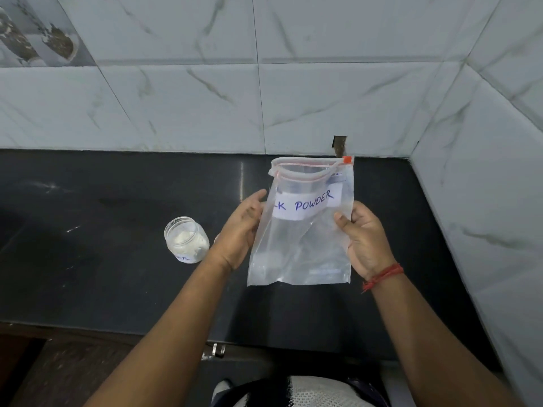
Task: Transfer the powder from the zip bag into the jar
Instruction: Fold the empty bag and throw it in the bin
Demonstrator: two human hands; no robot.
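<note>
Zip bag (299, 230): mouth open, apparently emptied, pinched at both edges by left hand (244, 227) and right hand (364, 236). Jar (186, 240): lidless, powder inside. Resealing judged next.

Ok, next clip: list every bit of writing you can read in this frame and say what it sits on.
"LK POWDER": handwritten in blue on the white label of the zip bag; the word's start is hidden where the bag folds by the left hand.
"ER": the end of a blue handwritten word on the plastic jar; the rest is out of sight.
Small blue print near the bag's top right corner, above the right hand: too blurred to read.
</note>
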